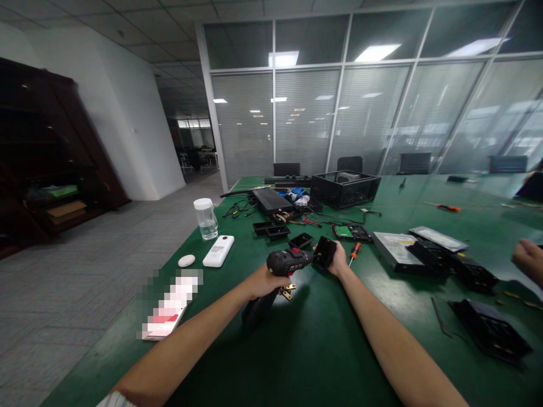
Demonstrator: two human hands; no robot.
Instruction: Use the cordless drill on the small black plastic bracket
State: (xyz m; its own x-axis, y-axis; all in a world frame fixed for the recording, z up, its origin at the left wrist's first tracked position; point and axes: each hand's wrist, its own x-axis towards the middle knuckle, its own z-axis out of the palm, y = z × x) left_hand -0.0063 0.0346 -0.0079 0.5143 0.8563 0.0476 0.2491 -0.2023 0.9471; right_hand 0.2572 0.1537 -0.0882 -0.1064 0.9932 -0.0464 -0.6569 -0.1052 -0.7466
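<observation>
My left hand (265, 284) is wrapped round the grip of a black cordless drill (282, 262). The drill points right, its tip close to a small black plastic box (324, 252); whether they touch I cannot tell. That box is tilted up in my right hand (339, 261), which grips its right side. Below the drill's nose lie small brass-coloured metal brackets (289, 291). Just beyond the held box sits another small black box (301, 240). An orange-handled screwdriver (355, 250) lies right beside my right hand.
On the green table (305, 362) stand a water bottle (207, 220) and a white power bank (219, 251) at left. A black computer case (345, 190) and cables are at the back. At right are an optical drive (394, 251), black parts (492, 330) and another person's hand (528, 257).
</observation>
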